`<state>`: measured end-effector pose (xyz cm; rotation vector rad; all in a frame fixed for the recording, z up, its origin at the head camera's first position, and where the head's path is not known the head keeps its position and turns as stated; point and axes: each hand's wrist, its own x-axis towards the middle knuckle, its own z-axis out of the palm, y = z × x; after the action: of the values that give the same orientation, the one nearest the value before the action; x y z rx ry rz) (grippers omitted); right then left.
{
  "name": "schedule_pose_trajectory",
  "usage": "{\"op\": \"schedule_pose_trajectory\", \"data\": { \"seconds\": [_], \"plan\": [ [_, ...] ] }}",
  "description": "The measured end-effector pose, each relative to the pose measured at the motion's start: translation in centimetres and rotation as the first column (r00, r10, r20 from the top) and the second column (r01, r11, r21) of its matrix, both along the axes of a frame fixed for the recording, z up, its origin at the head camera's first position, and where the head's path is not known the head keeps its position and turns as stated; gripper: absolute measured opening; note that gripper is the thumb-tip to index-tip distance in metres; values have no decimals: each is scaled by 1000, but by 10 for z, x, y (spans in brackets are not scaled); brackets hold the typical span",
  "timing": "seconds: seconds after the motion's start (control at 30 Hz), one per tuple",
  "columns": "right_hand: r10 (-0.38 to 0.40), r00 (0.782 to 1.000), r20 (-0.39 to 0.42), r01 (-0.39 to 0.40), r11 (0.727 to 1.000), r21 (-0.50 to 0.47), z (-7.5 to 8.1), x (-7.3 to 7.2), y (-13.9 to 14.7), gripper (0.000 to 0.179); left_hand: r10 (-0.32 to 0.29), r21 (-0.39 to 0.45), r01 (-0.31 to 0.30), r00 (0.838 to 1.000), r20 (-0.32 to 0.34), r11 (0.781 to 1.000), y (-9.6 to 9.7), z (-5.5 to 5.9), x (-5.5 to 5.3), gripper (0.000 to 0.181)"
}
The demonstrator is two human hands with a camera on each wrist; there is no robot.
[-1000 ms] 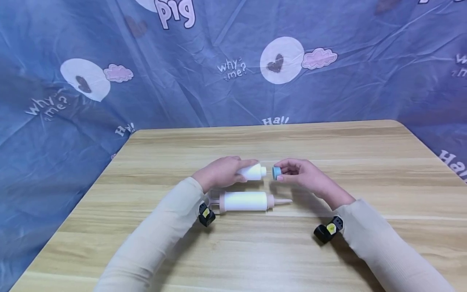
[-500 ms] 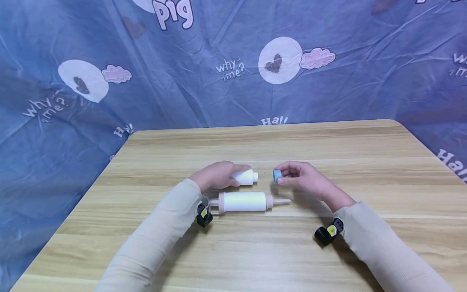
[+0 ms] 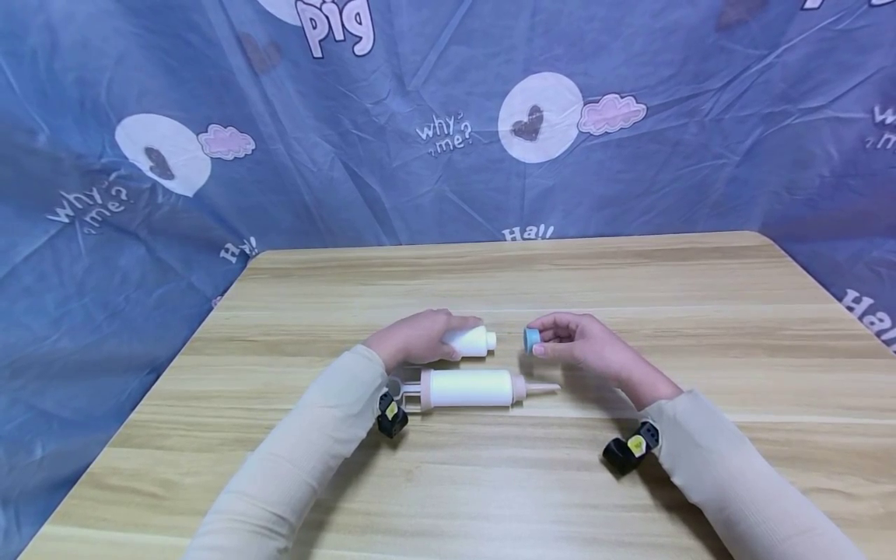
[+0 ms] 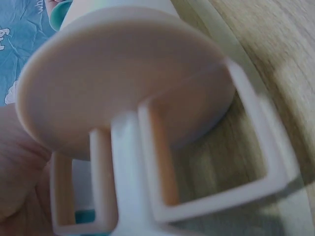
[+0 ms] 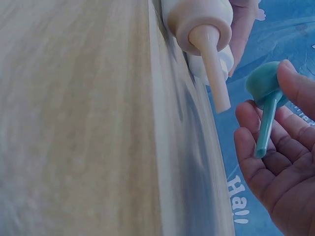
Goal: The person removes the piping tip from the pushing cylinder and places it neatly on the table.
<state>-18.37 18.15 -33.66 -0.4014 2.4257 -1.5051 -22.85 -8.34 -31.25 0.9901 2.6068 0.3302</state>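
Probably capping or uncapping: left hand (image 3: pixel 423 336) grips sideways white bottle (image 3: pixel 469 341) beyond the syringe (image 3: pixel 470 388), right hand (image 3: pixel 586 344) pinches teal cap (image 3: pixel 531 340), near but apart; next likely needs cap lined up or put down.

Head view brightly lit, white bottle (image 3: pixel 467 342) almost bleached of detail, table (image 3: pixel 476 482) washed by pale glare toward six o'clock, soft shadows cast beside sleeves (image 3: pixel 301 451), near handle (image 4: pixel 219 200) blurred in left wrist view, right wrist view dimmed.

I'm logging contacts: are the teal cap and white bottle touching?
Apart: in the head view, a strip of tabletop shows between the teal cap and the white bottle.
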Motion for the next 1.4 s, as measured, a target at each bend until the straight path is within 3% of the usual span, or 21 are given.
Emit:
{"op": "schedule_pose_trajectory", "data": {
  "seconds": [0.17,0.3,0.43,0.57,0.67,0.8,0.9,1.4],
  "plan": [
    [0,1000,10,0,1000,-18,0,1,-2,48,32,27,-32,999,-17,999,3,3,3,72],
    [-13,1000,20,14,999,-51,0,2,-4,49,15,114,-7,998,-69,993,10,10,9,65],
    [-24,999,46,29,991,-127,2,2,-6,47,-14,225,38,994,-111,974,20,14,18,60],
    [-14,997,71,29,977,-210,3,3,-8,40,-25,350,72,990,-137,934,29,13,26,55],
    [0,996,86,22,967,-254,4,3,-9,32,1,464,64,991,-137,884,34,10,30,50],
    [20,995,100,11,955,-296,5,4,-11,23,28,585,36,995,-99,810,39,6,34,46],
    [37,995,96,-4,949,-316,5,5,-12,20,26,626,18,998,-62,780,41,3,36,47],
    [53,995,80,-25,948,-318,8,7,-17,19,39,686,-8,999,-29,728,43,-2,40,42]
  ]
}}
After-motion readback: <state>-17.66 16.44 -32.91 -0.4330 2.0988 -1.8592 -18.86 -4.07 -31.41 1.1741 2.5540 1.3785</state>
